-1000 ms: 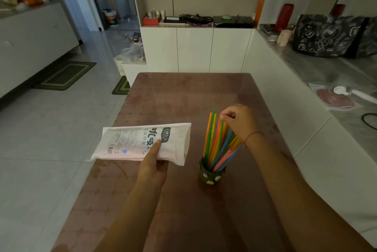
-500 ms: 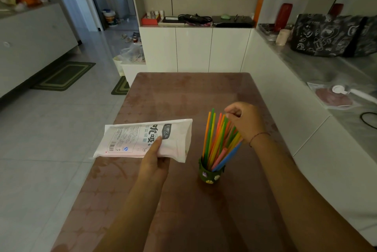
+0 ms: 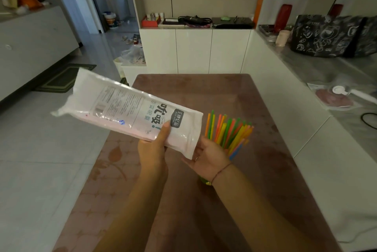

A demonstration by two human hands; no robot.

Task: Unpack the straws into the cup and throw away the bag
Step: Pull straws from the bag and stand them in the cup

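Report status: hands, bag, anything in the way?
Left hand grips bag, aloft, tilted. Right hand open, palm up at bag's lower end. Straws in cup, cup mostly behind right wrist. Nothing blocking.

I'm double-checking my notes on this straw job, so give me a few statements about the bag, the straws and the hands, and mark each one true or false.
1. The left hand holds the bag up off the table. True.
2. The straws lie flat on the table. False: they stand fanned out in the cup.
3. The right hand pinches a straw. False: it is palm up at the bag's near end and holds no straw.
4. The bag's printed side faces the camera. True.
5. The cup is in full view. False: the right wrist hides most of it.
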